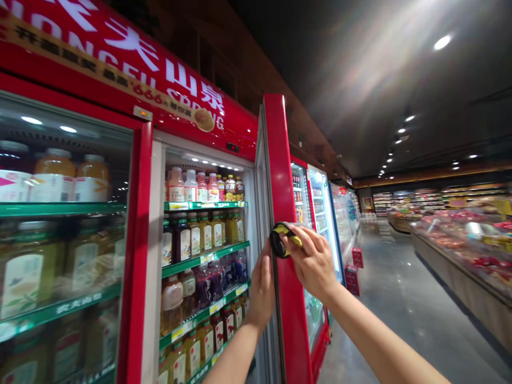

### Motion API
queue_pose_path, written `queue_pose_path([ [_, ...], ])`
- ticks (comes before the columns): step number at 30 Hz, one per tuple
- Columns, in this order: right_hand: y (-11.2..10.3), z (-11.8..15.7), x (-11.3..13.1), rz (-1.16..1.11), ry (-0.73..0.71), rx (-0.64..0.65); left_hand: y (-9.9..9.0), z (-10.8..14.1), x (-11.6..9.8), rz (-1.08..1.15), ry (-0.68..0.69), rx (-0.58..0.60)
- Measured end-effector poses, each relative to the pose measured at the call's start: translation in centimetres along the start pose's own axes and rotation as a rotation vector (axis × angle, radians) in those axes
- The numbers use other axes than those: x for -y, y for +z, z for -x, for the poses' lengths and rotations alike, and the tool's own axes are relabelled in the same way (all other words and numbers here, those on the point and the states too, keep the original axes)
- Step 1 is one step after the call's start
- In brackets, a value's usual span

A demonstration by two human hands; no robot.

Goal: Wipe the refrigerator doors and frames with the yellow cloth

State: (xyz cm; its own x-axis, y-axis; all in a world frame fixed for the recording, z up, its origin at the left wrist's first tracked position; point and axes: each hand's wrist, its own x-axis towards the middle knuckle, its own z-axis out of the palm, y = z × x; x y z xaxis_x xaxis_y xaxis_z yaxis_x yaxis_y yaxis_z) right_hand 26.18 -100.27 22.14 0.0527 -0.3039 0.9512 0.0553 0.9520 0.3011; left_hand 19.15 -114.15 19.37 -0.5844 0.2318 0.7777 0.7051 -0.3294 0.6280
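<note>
My right hand (pixel 314 258) is closed around a round black-and-yellow object (pixel 282 240), ring-like in shape, whose exact kind I cannot make out. It is pressed against or just in front of the red frame of an open fridge door (pixel 285 298). On the inner side of that door, my left hand (pixel 262 296) points upward with its fingers stretched out, lying against the door's edge. Part of the left hand's grip side is hidden. Behind my left hand, the open cooler shows shelves of bottled drinks (pixel 206 234).
To the left stands a closed glass door (pixel 64 240) with a red frame and bottles behind it. More lit coolers (pixel 318 200) line up beyond the open door. Red boxes (pixel 352 278) sit on the floor by them. A long display counter (pixel 460 266) runs along the right of the aisle.
</note>
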Motion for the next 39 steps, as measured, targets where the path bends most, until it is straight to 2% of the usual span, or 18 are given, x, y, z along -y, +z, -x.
queue_pose_path([
  [2, 0.6, -4.0, -1.2, 0.011, 0.040, 0.008, -0.6, -0.1, -0.1, 0.003, -0.004, 0.022],
  [5, 1.5, -12.1, -3.6, 0.011, 0.111, 0.018, -1.2, -0.4, -0.2, -0.023, 0.018, 0.045],
  [7, 1.9, -16.3, -4.6, 0.010, 0.180, 0.011, -1.5, -0.6, -0.4, -0.072, 0.059, 0.075],
  [8, 2.0, -17.5, -4.9, 0.017, 0.213, 0.011, -1.6, -0.7, -0.6, -0.101, 0.084, 0.098],
  [10, 2.0, -17.8, -4.6, 0.047, 0.244, 0.031, -1.7, -0.8, -1.0, -0.143, 0.127, 0.138],
  [15, 1.3, -13.2, -2.3, 0.123, 0.099, 0.111, -1.8, -0.7, -1.4, -0.175, 0.181, 0.166],
  [17, 1.3, -13.8, -2.4, 0.151, 0.100, 0.117, -1.8, -0.8, -1.3, -0.201, 0.187, 0.194],
  [19, 1.5, -17.2, -3.7, 0.171, 0.144, 0.116, -1.8, -0.8, -1.1, -0.230, 0.186, 0.212],
  [24, 2.4, -30.4, -9.3, 0.080, 0.259, 0.078, -2.0, -1.0, -0.9, -0.262, 0.183, 0.237],
  [26, 2.9, -33.4, -11.2, 0.023, 0.250, 0.071, -2.0, -1.1, -0.9, -0.256, 0.211, 0.250],
  [27, 3.1, -33.7, -11.8, 0.004, 0.235, 0.063, -1.9, -1.1, -0.8, -0.250, 0.227, 0.246],
  [28, 3.4, -33.4, -12.1, -0.011, 0.213, 0.051, -1.8, -1.1, -0.7, -0.245, 0.239, 0.238],
  [30, 3.6, -30.4, -12.1, -0.030, 0.157, 0.022, -1.4, -1.0, -0.4, -0.240, 0.250, 0.217],
  [33, 2.9, -22.5, -10.5, -0.045, 0.078, 0.022, -0.5, -0.8, 0.3, -0.243, 0.264, 0.190],
  [36, 1.6, -14.6, -8.4, -0.019, -0.002, 0.082, 0.3, -0.8, 1.0, -0.269, 0.286, 0.182],
  [38, 1.0, -11.8, -7.6, 0.013, -0.030, 0.113, 0.7, -0.8, 1.2, -0.307, 0.296, 0.208],
  [39, 0.8, -11.6, -7.6, 0.023, -0.031, 0.119, 0.8, -0.9, 1.3, -0.326, 0.297, 0.224],
])
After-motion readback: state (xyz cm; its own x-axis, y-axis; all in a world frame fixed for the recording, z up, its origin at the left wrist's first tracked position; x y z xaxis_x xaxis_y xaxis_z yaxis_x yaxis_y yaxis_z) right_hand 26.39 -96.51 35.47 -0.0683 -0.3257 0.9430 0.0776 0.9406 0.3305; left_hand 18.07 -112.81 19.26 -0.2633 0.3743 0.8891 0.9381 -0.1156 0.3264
